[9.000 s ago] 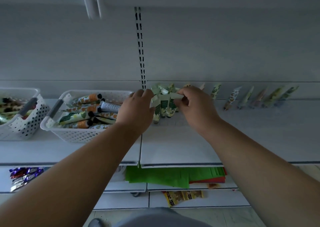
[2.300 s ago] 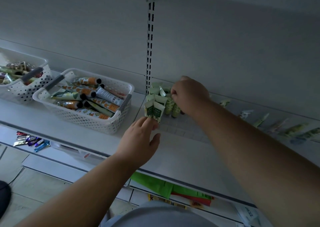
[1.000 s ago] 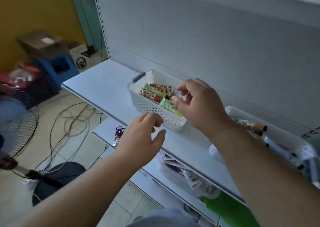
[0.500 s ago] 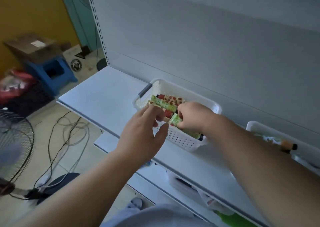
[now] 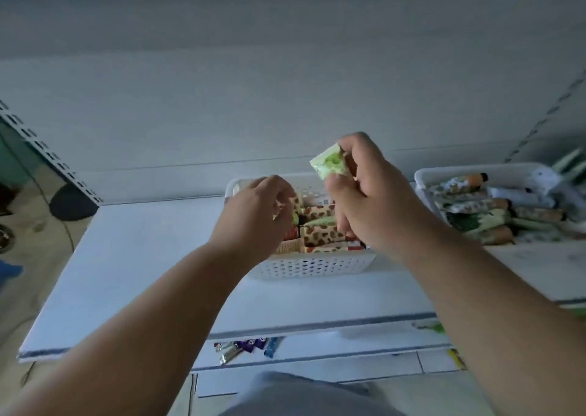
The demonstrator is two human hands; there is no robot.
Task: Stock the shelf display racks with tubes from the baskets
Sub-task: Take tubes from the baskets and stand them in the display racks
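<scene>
A white perforated basket (image 5: 312, 268) stands on the white shelf (image 5: 139, 266) and holds several tubes with brown spotted and green print (image 5: 320, 234). My right hand (image 5: 364, 196) grips a light green tube (image 5: 329, 163), lifted above the basket with its flat end up. My left hand (image 5: 253, 215) reaches into the basket's left side, and its fingers pinch a green tube (image 5: 293, 215) there. A second white basket (image 5: 426, 177) at the right holds several tubes with orange and green print (image 5: 475, 212).
A grey back panel rises behind the shelf. Slotted uprights run at the far left (image 5: 47, 152) and far right (image 5: 545, 117). Small wrapped items (image 5: 247, 347) lie on a lower shelf. Floor with cables shows at the left.
My right hand has risen out of the basket with a light green tube. My left hand has moved into the basket's left side. The view has swung to face the shelf squarely.
</scene>
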